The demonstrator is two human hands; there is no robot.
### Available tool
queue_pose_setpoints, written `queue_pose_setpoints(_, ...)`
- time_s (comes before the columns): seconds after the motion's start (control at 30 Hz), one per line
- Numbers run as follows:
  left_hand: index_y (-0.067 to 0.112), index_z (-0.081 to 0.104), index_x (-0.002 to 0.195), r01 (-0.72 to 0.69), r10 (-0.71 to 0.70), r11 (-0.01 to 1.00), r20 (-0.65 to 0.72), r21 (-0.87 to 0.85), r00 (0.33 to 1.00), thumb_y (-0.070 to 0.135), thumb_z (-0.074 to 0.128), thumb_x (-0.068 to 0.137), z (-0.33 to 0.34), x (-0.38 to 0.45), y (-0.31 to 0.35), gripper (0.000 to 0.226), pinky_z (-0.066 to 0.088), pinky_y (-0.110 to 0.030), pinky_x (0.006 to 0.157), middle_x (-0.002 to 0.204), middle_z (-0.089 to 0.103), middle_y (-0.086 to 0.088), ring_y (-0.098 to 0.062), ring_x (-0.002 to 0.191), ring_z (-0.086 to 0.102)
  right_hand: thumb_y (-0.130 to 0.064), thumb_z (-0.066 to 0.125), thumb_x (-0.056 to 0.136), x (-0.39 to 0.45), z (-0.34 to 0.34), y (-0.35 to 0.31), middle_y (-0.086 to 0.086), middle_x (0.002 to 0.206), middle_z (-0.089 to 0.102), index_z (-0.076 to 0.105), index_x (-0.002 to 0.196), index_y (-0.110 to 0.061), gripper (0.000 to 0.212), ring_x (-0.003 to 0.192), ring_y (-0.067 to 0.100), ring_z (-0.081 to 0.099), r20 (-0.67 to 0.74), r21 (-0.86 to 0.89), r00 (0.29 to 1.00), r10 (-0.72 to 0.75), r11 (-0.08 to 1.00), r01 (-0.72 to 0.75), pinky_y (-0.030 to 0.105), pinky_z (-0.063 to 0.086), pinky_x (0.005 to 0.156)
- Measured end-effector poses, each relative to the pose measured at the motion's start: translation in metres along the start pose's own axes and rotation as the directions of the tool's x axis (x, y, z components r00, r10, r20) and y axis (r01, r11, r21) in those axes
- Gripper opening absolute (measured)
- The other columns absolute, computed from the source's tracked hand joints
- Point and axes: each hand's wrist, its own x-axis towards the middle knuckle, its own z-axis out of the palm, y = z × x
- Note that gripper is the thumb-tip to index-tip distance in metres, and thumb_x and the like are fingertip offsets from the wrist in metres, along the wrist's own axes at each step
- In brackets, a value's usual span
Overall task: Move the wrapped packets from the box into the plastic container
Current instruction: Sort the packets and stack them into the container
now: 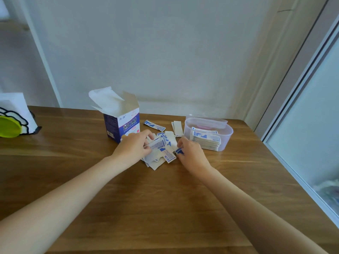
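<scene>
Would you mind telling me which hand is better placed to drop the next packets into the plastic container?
Right. The right hand pinches a packet at the pile's right edge, just beside the plastic container. The left hand holds packets nearer the box, farther away.
</scene>
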Motion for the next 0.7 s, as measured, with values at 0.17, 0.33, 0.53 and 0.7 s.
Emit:
queue_pose_setpoints(0.17, 0.021, 0.054, 0.113, 0.044, -0.043, 0.994, 0.015, -0.095, 0.999, 0.012, 0.062, 0.086, -0.005, -0.002, 0.004, 0.029, 0.045, -0.030, 0.082, 0.101, 0.067, -0.001, -0.014, 0.088, 0.058, -0.009, 0.061, 0.086, -0.001, -0.010, 0.005, 0.003, 0.097, 0.061, 0.053, 0.111, -0.012, 0.026, 0.093, 0.018, 0.061, -0.038, 0.078, 0.999, 0.038, 0.996, -0.035, 0.027, 0.051, 0.076)
queue_pose_setpoints(0.33, 0.016, 0.055, 0.115, 0.189, -0.187, 0.889, 0.045, -0.417, 0.981, 0.013, 0.067, 0.084, -0.011, 0.005, 0.009, 0.033, 0.045, -0.021, 0.067, 0.114, 0.066, -0.008, -0.018, 0.096, 0.062, -0.016, 0.066, 0.084, 0.004, -0.032, 0.002, 0.002, 0.086, 0.063, 0.059, 0.087, -0.013, 0.009, 0.079, 0.013, 0.059, -0.027, 0.417, 0.986, 0.165, 0.898, -0.139, 0.015, 0.043, 0.057)
queue_pose_setpoints(0.53, 0.014, 0.062, 0.111, 0.240, -0.203, 0.847, 0.129, -0.475, 0.971, 0.018, 0.067, 0.084, -0.007, 0.004, 0.012, 0.028, 0.049, -0.031, 0.089, 0.120, 0.064, -0.005, -0.016, 0.109, 0.059, -0.019, 0.048, 0.096, -0.001, -0.043, -0.013, -0.001, 0.083, 0.065, 0.066, 0.091, -0.012, 0.020, 0.077, 0.014, 0.058, 0.156, 0.673, 0.979, 0.129, 0.712, -0.201, 0.023, 0.045, 0.064)
queue_pose_setpoints(0.7, 0.011, 0.059, 0.121, 0.187, -0.142, 0.929, 0.159, -0.320, 0.977, 0.022, 0.063, 0.087, -0.013, -0.001, 0.017, 0.036, 0.046, -0.028, 0.084, 0.129, 0.058, -0.006, -0.018, 0.117, 0.055, -0.013, 0.038, 0.099, 0.002, -0.042, -0.020, 0.007, 0.089, 0.065, 0.057, 0.098, -0.019, 0.021, 0.064, 0.011, 0.060, 0.174, 0.531, 0.985, 0.013, 0.841, -0.104, 0.021, 0.047, 0.057)
